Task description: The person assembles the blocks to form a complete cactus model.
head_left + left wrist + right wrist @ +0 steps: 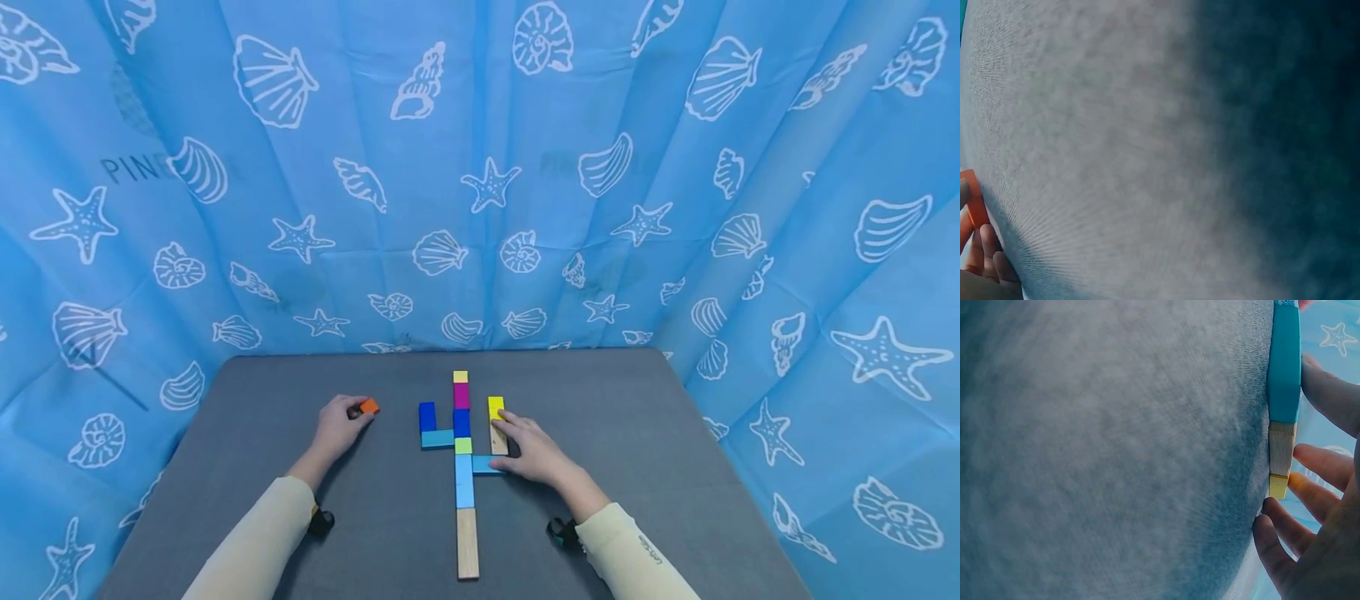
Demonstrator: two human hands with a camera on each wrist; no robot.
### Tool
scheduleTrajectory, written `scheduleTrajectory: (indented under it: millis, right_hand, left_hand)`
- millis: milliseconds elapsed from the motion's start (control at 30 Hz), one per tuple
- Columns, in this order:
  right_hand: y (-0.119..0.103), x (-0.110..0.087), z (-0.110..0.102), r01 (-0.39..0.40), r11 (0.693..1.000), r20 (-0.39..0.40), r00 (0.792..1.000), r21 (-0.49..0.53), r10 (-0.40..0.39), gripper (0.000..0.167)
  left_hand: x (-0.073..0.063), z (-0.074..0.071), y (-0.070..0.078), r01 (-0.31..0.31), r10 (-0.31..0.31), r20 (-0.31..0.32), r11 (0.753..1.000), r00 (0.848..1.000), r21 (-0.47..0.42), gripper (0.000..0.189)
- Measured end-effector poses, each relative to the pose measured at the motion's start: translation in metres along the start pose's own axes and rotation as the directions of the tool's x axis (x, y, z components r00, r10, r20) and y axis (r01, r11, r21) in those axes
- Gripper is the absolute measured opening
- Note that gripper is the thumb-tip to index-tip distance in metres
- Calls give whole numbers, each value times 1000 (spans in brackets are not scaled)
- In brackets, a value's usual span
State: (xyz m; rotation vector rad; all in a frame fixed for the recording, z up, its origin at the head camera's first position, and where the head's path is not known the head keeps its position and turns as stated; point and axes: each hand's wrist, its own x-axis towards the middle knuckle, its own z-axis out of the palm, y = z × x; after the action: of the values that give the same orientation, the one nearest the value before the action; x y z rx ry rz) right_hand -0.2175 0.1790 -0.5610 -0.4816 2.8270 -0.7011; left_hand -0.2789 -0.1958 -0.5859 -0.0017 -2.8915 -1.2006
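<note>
My left hand (339, 427) pinches an orange block (370, 406) over the left part of the table; the left wrist view shows the orange block (977, 203) between thumb and fingers. My right hand (534, 450) touches the right branch of a flat block figure. Its fingertips lie at the yellow block (496, 407) and the plain wooden block (498, 442), its thumb on the light blue block (483, 465). In the right wrist view the fingers (1319, 465) are spread along the blocks' edges. The yellow block's end (1278, 485) shows beside the wooden block (1282, 450).
The figure's column runs from a long wooden block (467, 546) up to a pale yellow block (461, 377). Its left branch has a teal block (437, 439) and a dark blue block (427, 417). A shell-print curtain (480, 208) surrounds the grey table (360, 542).
</note>
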Motion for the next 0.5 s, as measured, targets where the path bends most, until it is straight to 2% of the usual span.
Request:
scheduleTrajectory:
  millis: [367, 500]
  right_hand:
    - [-4, -2, -1, -15, 1000, 7, 1000, 22, 15, 74]
    - [-3, -2, -1, -15, 1000, 8, 1000, 20, 15, 74]
  left_hand:
    - [5, 1, 3, -22, 22, -6, 1000, 1000, -9, 39]
    - [8, 2, 9, -33, 33, 2, 999, 999, -10, 39]
